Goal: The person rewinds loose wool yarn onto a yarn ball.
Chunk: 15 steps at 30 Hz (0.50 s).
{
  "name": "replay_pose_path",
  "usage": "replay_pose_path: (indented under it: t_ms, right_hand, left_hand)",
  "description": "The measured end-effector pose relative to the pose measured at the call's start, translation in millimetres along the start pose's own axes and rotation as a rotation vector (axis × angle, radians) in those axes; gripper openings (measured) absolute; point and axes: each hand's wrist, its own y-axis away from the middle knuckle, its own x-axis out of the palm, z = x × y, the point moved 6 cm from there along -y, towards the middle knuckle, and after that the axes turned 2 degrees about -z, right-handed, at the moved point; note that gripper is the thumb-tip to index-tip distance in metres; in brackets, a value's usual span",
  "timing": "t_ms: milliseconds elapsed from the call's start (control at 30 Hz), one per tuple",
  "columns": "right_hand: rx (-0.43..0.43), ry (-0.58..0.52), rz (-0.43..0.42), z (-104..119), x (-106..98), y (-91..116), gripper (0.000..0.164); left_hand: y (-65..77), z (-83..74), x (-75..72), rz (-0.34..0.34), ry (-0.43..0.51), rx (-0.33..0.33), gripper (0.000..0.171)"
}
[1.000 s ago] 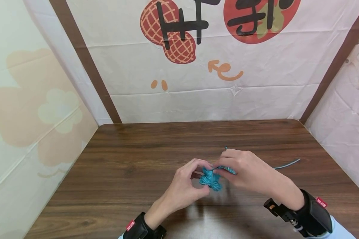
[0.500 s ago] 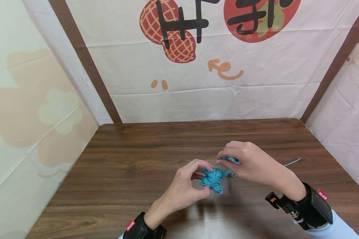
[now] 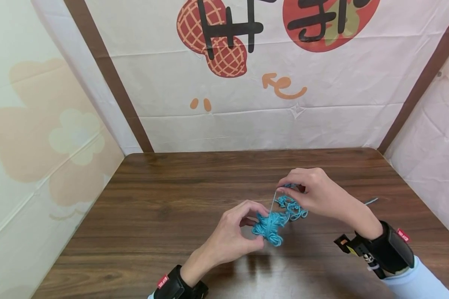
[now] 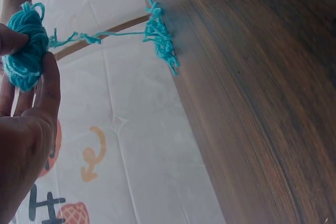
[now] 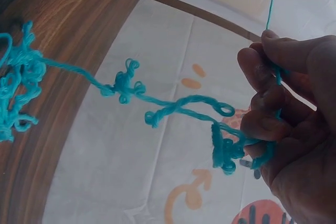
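In the head view my left hand (image 3: 232, 232) grips a small bundle of teal yarn (image 3: 271, 228) between thumb and fingers. A taut thin strand (image 3: 273, 201) runs from the bundle up to my right hand (image 3: 316, 191), which pinches it. The right wrist view shows kinked, looped yarn (image 5: 178, 107) trailing from the curled lower fingers of that hand. It leads to a loose tangled heap of yarn (image 5: 21, 87) on the table. Seen from the left wrist, the bundle (image 4: 34, 27) sits between thumb and fingers, and the heap (image 4: 161, 40) lies beyond.
A dark wood-grain table (image 3: 194, 187) spreads under both hands. A yarn tail (image 3: 371, 201) shows on it beyond the right forearm. Behind the table hangs a white printed cloth (image 3: 224, 128), and more cloth (image 3: 18, 199) hangs on the left side.
My right hand has risen away from the left hand, drawing the strand out longer. More looped yarn now shows beneath it. The left hand stays nearly still with the bundle.
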Motion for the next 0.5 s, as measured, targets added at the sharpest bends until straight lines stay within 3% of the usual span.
replay_pose_path:
  t_ms: [167,500]
  right_hand:
    - [0.017,-0.017,-0.018,-12,0,1,0.022]
    - [0.104,0.005,0.004,-38,5,10,0.016]
  left_hand:
    - [0.5,-1.6,0.5,0.003,0.023,-0.004,0.051]
    - [0.6,-2.0,-0.6,-0.024,0.153,-0.007,0.049]
